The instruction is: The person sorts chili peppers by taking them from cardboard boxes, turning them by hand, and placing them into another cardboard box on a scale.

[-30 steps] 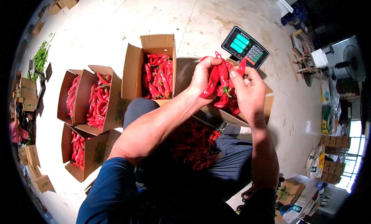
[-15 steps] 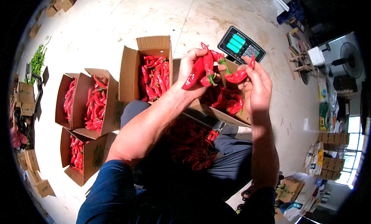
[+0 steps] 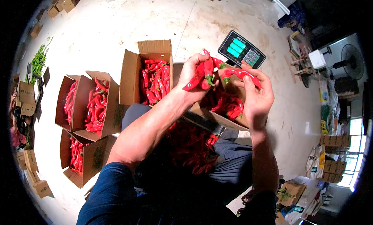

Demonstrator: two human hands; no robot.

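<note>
Across the scuffed pale floor [image 3: 295,112], cartons of red peppers [image 3: 157,83] are standing on the person's left, a keypad display [image 3: 241,49] is glowing green ahead, and a fan [image 3: 352,61] is standing far right. Over an open box [image 3: 221,119], the left hand [image 3: 190,75] is gripping a bunch of peppers [image 3: 199,77]; the right hand [image 3: 256,95] is pinching a single pepper [image 3: 240,72]. Its tip, jutting upward half a second ago, is now curving downward.

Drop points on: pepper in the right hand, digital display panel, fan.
Pepper [image 3: 234,72] in right hand [image 3: 259,98]: head view, red body.
Display panel [image 3: 242,49]: head view, middle of its face.
Fan [image 3: 352,61]: head view, round grille.
</note>
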